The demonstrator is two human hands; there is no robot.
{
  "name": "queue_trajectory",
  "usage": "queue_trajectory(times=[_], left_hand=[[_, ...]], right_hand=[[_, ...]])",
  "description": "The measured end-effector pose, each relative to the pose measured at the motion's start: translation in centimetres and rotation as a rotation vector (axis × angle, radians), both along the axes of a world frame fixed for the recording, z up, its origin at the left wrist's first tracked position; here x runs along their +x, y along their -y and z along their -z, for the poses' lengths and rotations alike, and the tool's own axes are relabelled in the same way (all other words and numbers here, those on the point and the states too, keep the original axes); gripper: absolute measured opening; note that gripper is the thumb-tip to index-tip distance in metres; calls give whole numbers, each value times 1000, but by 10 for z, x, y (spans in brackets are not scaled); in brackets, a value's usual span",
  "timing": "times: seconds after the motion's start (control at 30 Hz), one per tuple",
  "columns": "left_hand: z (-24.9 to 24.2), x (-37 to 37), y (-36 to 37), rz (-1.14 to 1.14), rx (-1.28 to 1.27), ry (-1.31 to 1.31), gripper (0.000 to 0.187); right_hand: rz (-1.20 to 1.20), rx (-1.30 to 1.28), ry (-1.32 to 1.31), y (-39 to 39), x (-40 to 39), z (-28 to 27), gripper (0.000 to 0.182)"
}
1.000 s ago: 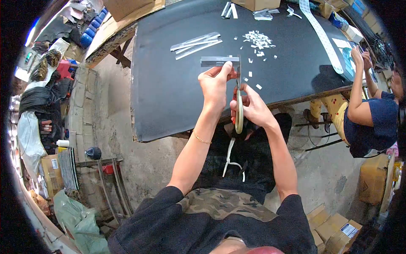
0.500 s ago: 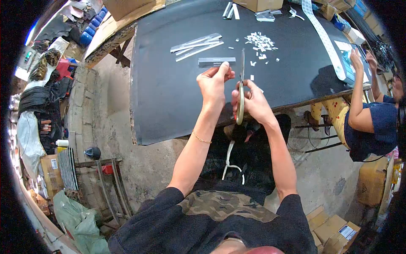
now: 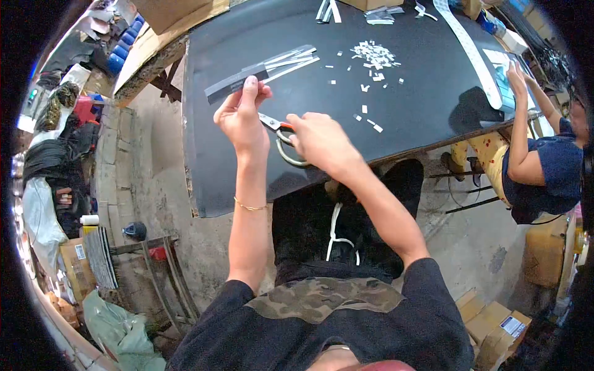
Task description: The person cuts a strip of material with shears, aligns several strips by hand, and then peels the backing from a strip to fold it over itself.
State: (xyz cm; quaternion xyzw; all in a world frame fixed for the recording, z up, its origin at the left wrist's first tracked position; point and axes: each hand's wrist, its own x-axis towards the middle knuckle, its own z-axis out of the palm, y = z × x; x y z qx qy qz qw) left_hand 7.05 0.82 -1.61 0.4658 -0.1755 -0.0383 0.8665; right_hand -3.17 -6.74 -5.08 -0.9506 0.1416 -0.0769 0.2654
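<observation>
My left hand [image 3: 244,117] pinches a dark printed strip [image 3: 235,83] that slants over the black tabletop, its right end overlapping a bundle of white-edged strips [image 3: 296,62]. To the right, my right hand [image 3: 318,141] is closed at a pair of scissors [image 3: 281,137] with orange and metal handles. The scissors' blades point up and left, toward my left wrist, and their tips are hidden behind my left hand. Small white cut pieces [image 3: 375,55] lie in a heap on the tabletop, with several loose bits below it.
A long white band [image 3: 468,52] runs down the table's right side. Beside it a seated co-worker [image 3: 538,154] has both hands near the table. More strips [image 3: 328,11] lie at the back by a cardboard box [image 3: 366,4]. Cartons [image 3: 495,328] stand on the floor at lower right.
Both hands have moved left. The dark strip is now raised and tilted in my left hand, and the scissors have swung from upright to slanting left. Small pieces now lie in slightly different places.
</observation>
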Motion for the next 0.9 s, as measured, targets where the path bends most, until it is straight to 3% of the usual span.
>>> queue_trajectory(times=[0.1, 0.2, 0.3, 0.37, 0.6, 0.67, 0.73, 0.87, 0.9], left_hand=[[16, 30, 5, 2, 90, 5, 11], [42, 67, 30, 13, 286, 41, 17], [69, 88, 60, 7, 316, 75, 17], [76, 98, 73, -12, 359, 130, 17], [99, 102, 60, 14, 256, 15, 20], [99, 107, 58, -35, 444, 216, 16], [101, 108, 60, -19, 395, 150, 16], [96, 109, 67, -29, 317, 58, 18], [97, 108, 66, -47, 293, 24, 21]], right_hand=[[-176, -8, 348, 30, -51, 21, 43], [-250, -240, 41, 59, -93, 49, 56], [-303, -164, 7, 84, -74, 43, 58], [-302, -245, 3, 112, -58, 41, 59], [-293, -290, 172, 200, -1, 51, 53], [-171, -303, 306, 201, 15, 46, 50], [-138, -328, 353, 177, 24, 37, 54], [-348, -408, -69, 125, 31, 45, 62], [-296, -387, -130, 135, 33, 44, 62]])
